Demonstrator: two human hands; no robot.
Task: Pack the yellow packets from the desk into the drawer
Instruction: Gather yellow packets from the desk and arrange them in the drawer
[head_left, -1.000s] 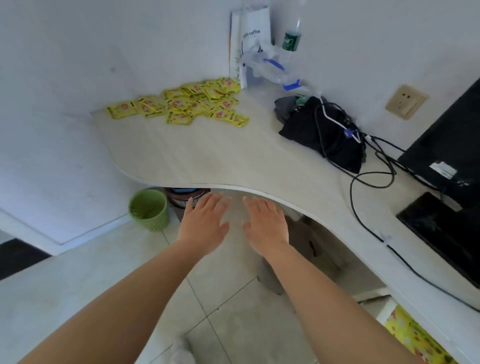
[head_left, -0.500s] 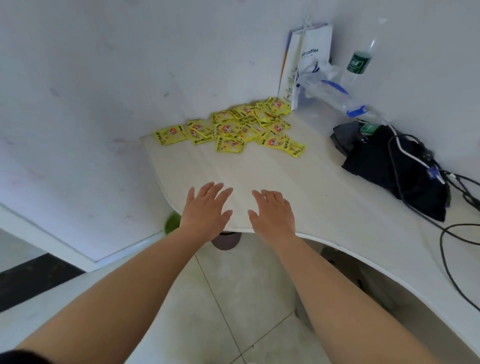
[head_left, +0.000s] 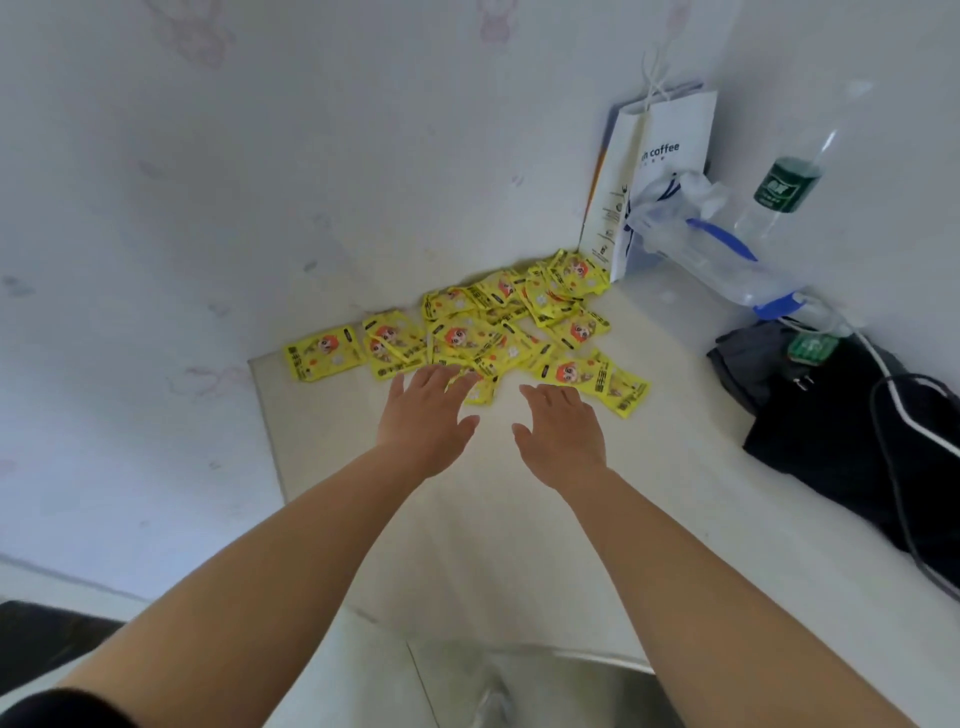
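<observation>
Several yellow packets (head_left: 488, 327) with a cartoon face lie scattered in a loose heap at the far corner of the pale desk (head_left: 519, 519), against the wall. My left hand (head_left: 426, 418) is stretched flat, palm down, its fingertips over the near edge of the heap. My right hand (head_left: 563, 431) is also flat with fingers apart, just short of the nearest packets (head_left: 597, 379) at the right. Both hands hold nothing. No drawer is in view.
A white paper coffee bag (head_left: 660, 161) leans in the corner. Beside it lie a clear plastic bag (head_left: 696, 244) and a water bottle (head_left: 784, 192). A black cloth bundle (head_left: 841, 421) with cables lies on the desk's right. The floor shows below the front edge.
Both hands have moved forward from the desk's front edge across the desk to the packet heap. The view has closed in on the corner.
</observation>
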